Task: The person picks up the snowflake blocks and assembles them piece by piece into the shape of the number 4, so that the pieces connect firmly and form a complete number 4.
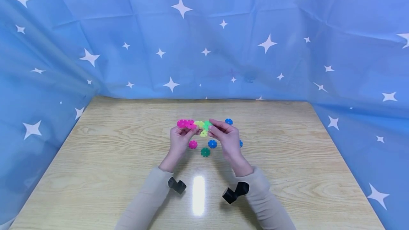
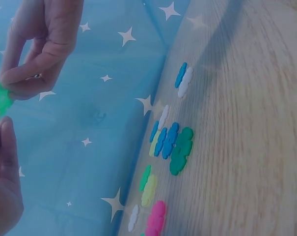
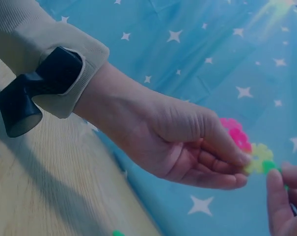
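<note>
My left hand [image 1: 179,140] pinches a short chain of flat, notched plastic discs between thumb and fingers. Two pink discs [image 1: 182,123] form its left end, and a yellow disc [image 1: 199,123] follows them. Between the thumb and fingers of my right hand [image 1: 228,138] is a bright green disc [image 1: 207,125], which meets the yellow one. In the right wrist view the yellow disc [image 3: 260,156] and green disc [image 3: 269,166] overlap at their edges. The chain is held up above the wooden table, against the curtain in both wrist views.
Loose discs lie on the table below the hands: a pink one [image 1: 193,144], a dark green one [image 1: 205,152] and several blue ones [image 1: 212,144]. White discs [image 2: 185,82] also show in the left wrist view. A blue star-patterned curtain [image 1: 143,31] borders the table's back and sides.
</note>
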{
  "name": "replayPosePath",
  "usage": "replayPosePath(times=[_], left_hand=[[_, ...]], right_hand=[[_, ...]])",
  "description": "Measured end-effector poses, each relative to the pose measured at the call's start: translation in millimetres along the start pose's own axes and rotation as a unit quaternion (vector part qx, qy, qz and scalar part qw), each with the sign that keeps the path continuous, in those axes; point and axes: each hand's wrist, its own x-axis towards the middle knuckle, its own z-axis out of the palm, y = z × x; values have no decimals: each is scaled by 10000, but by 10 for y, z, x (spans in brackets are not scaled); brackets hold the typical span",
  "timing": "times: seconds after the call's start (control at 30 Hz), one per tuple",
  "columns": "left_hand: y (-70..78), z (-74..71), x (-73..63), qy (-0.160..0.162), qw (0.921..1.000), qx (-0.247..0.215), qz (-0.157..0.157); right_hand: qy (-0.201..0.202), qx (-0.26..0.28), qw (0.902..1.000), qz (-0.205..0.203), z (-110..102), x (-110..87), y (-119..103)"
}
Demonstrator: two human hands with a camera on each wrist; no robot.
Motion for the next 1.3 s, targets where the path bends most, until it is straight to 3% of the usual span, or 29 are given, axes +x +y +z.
replayPosePath(times=[0.33,0.67,0.83,1.1,1.3], left_hand=[[-5,25,-14,83,9989,310,345],[16,34,2,240,9996,-107,130],[19,-2,20,319,9990,-311,35],[36,-64,40,337,9989,-283,148],[35,-83,44,334,9990,-285,118]], right_hand=[[111,88,9999,-58,55,13,12],[-443,-498,9973,-301,-23,62,3],[-352,-665,9965,-368,-111,119,69],[42,-1496,9887,-47,-377,354,189],[20,-2283,9732,271,-512,524,253]])
